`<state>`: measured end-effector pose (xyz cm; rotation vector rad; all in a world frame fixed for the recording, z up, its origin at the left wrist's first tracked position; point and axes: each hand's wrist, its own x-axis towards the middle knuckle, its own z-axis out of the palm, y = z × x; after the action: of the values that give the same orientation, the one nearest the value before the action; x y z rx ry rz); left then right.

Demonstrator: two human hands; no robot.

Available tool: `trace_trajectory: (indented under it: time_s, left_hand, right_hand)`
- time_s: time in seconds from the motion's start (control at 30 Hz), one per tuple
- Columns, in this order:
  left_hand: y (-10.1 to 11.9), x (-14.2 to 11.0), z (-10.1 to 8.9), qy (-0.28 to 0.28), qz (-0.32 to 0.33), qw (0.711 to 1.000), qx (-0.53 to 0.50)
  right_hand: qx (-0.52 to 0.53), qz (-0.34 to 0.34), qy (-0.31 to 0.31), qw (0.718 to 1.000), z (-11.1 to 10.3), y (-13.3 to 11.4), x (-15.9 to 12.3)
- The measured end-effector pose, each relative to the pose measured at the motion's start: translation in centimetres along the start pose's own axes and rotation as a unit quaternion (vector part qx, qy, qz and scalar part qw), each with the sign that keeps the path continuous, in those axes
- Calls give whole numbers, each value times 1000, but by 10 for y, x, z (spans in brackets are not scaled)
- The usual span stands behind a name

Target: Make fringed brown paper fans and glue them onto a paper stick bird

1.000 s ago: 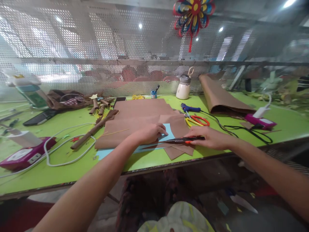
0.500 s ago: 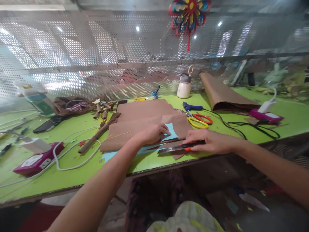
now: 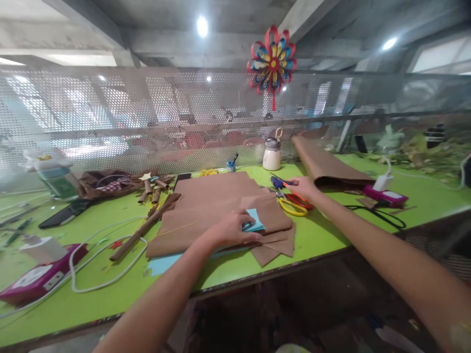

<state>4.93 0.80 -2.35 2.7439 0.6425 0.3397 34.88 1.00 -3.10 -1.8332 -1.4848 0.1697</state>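
Note:
My left hand rests on the brown paper with its fingers curled over a small light-blue paper piece. Its thumb stretches along the near side of that piece. Farther right, my right hand is closed on a slim cutting tool with black and orange parts, pointing up and left. Whether it is a knife or scissors is unclear. It is over the blue glue gun and beside scissors with yellow and red handles. Folded brown paper lies under my left hand, with loose brown pieces at its near right corner.
On the green table stand a cream bottle and a small blue jar. Rolled brown paper lies right; paper tubes, a phone and a purple power strip with a white cable lie left.
My right hand has moved away from the blue paper, up and right to the glue gun and scissors, carrying the cutting tool. My left hand stays at the blue paper. The view has tilted up.

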Motion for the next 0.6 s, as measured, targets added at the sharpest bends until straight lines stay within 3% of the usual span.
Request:
trace_trajectory:
  time_s: [0.27, 0.4, 0.47, 0.5, 0.57, 0.6]
  left_hand:
    - [5, -5, -3, -9, -6, 1000, 20]
    - [5, -5, -5, -20, -27, 999, 11]
    - [4, -4, -5, -18, -44, 999, -1]
    - [4, -4, -5, -18, -55, 998, -12]
    - [4, -4, -5, -28, -73, 996, -43]
    - [3, -4, -5, -33, -76, 995, -60]
  right_hand:
    - [-116, 68, 80, 988, 0, 9, 44]
    - [-128, 12, 71, 989, -2, -14, 30]
    - [-99, -70, 2, 993, -2, -37, 10]
    - [-44, -154, -90, 983, -2, -50, -3]
    - [5, -294, -298, 908, 1, -74, -28]
    - [-4, -334, -342, 878, 3, -83, -39]
